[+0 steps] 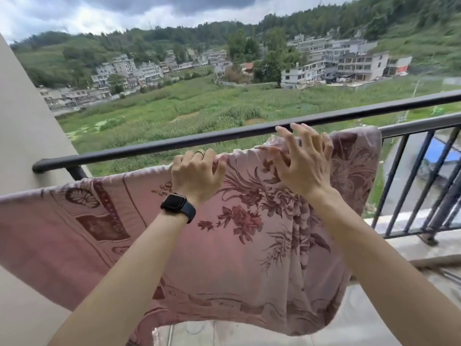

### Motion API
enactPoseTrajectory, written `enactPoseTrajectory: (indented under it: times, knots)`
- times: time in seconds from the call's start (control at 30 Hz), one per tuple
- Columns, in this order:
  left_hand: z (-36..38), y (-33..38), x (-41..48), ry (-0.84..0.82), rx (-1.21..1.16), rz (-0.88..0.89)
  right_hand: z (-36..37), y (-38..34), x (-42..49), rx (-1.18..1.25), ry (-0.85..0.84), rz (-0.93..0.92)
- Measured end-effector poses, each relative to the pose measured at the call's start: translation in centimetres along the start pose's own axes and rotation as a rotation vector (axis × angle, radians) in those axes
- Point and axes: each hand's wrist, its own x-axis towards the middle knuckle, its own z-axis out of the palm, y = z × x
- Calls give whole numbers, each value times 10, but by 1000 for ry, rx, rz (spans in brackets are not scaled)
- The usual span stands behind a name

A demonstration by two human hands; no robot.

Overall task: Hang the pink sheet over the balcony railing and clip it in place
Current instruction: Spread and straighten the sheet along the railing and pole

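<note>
The pink sheet, printed with dark red flowers, hangs over the lower rail of the black balcony railing and drapes down toward me. My left hand, with a ring and a black watch on the wrist, grips the sheet's top fold, fingers curled over it. To its right, my right hand rests on the sheet at the rail, its spread fingers bent with the tips pressing into the cloth. No clip is in view.
A beige wall closes the balcony at the left. Vertical black bars stand at the right above a concrete ledge. Beyond the rail lie green fields, houses and hills far below.
</note>
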Motion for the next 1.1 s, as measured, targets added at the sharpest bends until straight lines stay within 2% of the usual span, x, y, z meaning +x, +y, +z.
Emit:
enactPoseTrajectory:
  times: [0.1,0.2,0.3,0.4,0.47,0.53,0.6,0.73,0.8,0.83,0.9,0.97,1.03,1.1]
  knots:
    - [10,-12,-5,113,29,45,-5,44,-15,-40,34,156]
    - [18,-24,-3,174,63,103,-16,77,-18,-103,17,145]
    - [19,-15,-2,195,28,14,-18,87,-20,-88,102,258]
    - [11,4,0,100,-54,-152,-17,94,-38,224,220,600]
    - [8,18,-2,80,-37,-167,-22,104,-47,507,207,733]
    - [5,44,-1,94,-37,-116,-30,114,-50,618,121,696]
    - [6,78,4,84,-83,-65,-39,124,-49,538,113,569]
    - [20,108,15,32,-89,-154,-74,166,-13,403,411,399]
    - [23,100,11,21,-47,-212,-96,202,20,354,508,430]
    - [22,94,7,12,-14,-241,-104,223,35,309,501,490]
    - [17,82,1,5,37,-316,-110,259,52,170,371,584]
    - [8,80,1,-10,64,-393,-109,278,49,82,189,550]
    - [1,91,11,-22,94,-467,-106,288,40,113,104,508]
    - [-3,118,25,-2,88,-468,-102,294,28,275,93,501]
